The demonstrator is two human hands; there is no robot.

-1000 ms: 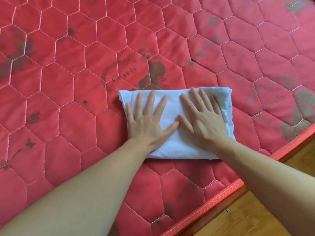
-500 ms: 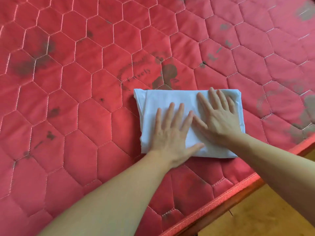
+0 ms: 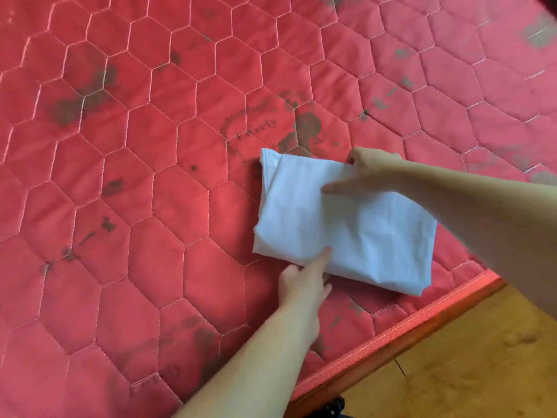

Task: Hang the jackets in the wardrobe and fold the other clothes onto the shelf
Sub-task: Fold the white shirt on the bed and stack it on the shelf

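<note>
Left hand (image 3: 304, 286) at 6 o'clock edge of folded white garment (image 3: 343, 227), thumb on top, fingers hidden beneath, pinching it. Garment lies on red mattress (image 3: 144, 191), near its bed-edge trim. Right hand (image 3: 369, 170) at 12 o'clock edge, thumb over cloth, fingers tucked behind, gripping. Likely lift for shelf: raise both edges together, level, keep layers pinched so fold holds.

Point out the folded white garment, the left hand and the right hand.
folded white garment (image 3: 361, 227), head view, bare middle of the cloth
left hand (image 3: 304, 285), head view, back of the hand
right hand (image 3: 373, 170), head view, back of the hand
</note>
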